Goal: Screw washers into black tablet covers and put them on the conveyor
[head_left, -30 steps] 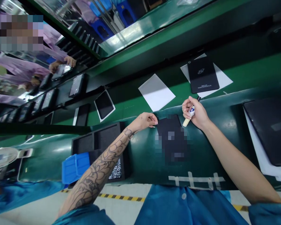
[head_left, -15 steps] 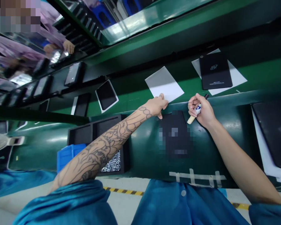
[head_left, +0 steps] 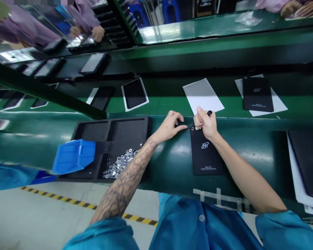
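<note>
A black tablet back cover [head_left: 205, 156] with a pale logo lies flat on the green bench in front of me. At its top left corner is a small ring around the camera hole [head_left: 192, 128]. My right hand [head_left: 206, 122] is closed around a short stick-like tool [head_left: 197, 128] with a black end and a pale tip; the tip is at the cover's top edge, close to the ring. My left hand [head_left: 172, 125] has its thumb and fingers apart, with the thumb tip beside that corner. I see nothing held in it.
Left of me sits a black divided tray [head_left: 125, 130] with many small metal rings [head_left: 120, 165] and a blue bin [head_left: 74, 156]. Ahead are a white sheet [head_left: 203, 93] and another cover [head_left: 258, 93] on paper. Dark panels [head_left: 309, 163] lie at right. Other people work across the bench.
My left hand has left the white sheet and come down to the cover's corner. My right hand has brought the tool's pale tip over to the cover's top edge. The view has shifted.
</note>
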`<action>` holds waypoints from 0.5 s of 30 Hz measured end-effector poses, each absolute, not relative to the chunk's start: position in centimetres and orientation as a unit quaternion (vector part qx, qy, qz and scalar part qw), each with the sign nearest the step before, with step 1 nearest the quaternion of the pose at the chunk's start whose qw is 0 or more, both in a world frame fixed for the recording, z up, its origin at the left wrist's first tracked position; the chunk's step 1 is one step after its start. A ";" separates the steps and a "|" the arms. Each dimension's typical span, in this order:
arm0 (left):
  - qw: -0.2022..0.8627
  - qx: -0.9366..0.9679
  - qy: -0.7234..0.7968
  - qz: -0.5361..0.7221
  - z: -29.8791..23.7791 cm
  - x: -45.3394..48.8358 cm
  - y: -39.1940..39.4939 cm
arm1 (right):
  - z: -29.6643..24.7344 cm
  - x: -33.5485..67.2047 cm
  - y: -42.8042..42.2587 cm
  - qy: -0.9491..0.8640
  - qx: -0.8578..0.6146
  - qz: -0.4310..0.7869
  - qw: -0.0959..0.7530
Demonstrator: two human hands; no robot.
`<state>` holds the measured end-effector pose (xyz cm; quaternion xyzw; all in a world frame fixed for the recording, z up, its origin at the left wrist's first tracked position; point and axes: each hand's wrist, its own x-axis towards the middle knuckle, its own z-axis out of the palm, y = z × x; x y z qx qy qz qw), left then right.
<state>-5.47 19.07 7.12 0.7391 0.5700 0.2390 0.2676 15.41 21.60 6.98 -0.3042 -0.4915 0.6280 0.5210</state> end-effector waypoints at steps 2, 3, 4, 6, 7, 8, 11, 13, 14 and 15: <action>0.237 0.703 0.606 0.287 7.7 -8.9 14.5 | 6.4 14.5 21.9 -0.508 -0.310 0.621 0.510; 0.218 0.678 0.630 0.310 7.9 -10.7 12.2 | 6.2 14.2 22.1 -0.512 -0.311 0.621 0.505; 0.198 0.651 0.654 0.331 8.0 -12.7 10.0 | 6.1 14.1 22.2 -0.516 -0.312 0.623 0.499; 0.159 0.601 0.698 0.355 7.9 -16.4 5.8 | 5.9 14.0 22.3 -0.524 -0.308 0.630 0.483; 0.134 0.580 0.723 0.349 7.6 -17.9 3.9 | 5.8 14.0 22.4 -0.531 -0.305 0.633 0.474; 0.108 0.568 0.744 0.334 7.3 -19.3 2.2 | 5.8 13.9 22.4 -0.539 -0.304 0.634 0.464; 0.059 0.566 0.784 0.247 5.8 -21.5 -1.9 | 5.8 13.7 22.2 -0.563 -0.313 0.623 0.443; 0.056 0.560 0.800 0.208 4.8 -21.8 -3.6 | 5.7 13.6 21.9 -0.576 -0.315 0.613 0.438; 0.061 0.553 0.807 0.198 4.4 -21.6 -4.1 | 5.6 13.6 21.8 -0.584 -0.314 0.609 0.436; 0.067 0.547 0.812 0.190 4.1 -21.4 -4.5 | 5.4 13.6 21.6 -0.590 -0.314 0.604 0.434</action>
